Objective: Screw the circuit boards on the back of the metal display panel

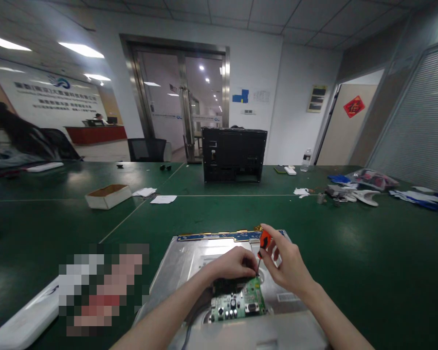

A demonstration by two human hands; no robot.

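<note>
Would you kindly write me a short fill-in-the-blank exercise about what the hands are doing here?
1. The right hand holds a screwdriver with an ____ handle.
2. The left hand rests on the green ____ board.
3. The board lies on a silver metal panel on the ____ table.

Missing words: orange; circuit; green

On the green table [219, 214], a black monitor casing [234, 154] stands upright, with a cardboard box [108, 196] well to its left and a water bottle [306, 159] to its right.
</note>
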